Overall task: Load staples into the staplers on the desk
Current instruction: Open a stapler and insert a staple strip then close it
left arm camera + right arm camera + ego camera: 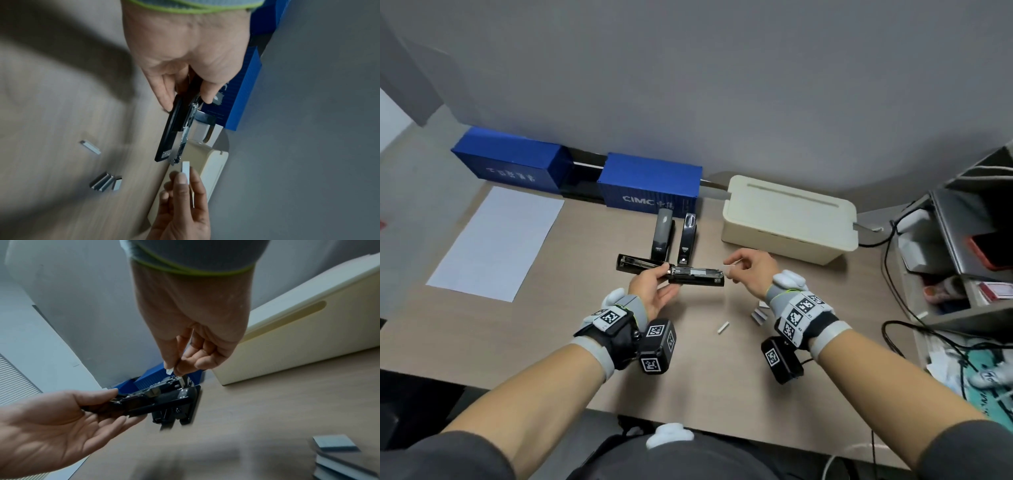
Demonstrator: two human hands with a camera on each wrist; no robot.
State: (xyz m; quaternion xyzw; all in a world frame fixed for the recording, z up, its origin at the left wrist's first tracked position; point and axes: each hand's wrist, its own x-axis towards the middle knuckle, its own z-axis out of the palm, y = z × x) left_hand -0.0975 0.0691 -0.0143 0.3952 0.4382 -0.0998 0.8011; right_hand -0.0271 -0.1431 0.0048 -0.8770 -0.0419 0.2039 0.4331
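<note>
Stapler (690,275) opened, L hand (650,293) grips; wood desk (688,359), grey wall (722,85).

Your left hand (654,291) grips the open stapler (697,275), thumb on top, fingers (121,420) curled beneath. Your right hand (753,272) pinches a staple strip (185,168) between thumb and forefinger, just beyond the left fingertips.
</note>
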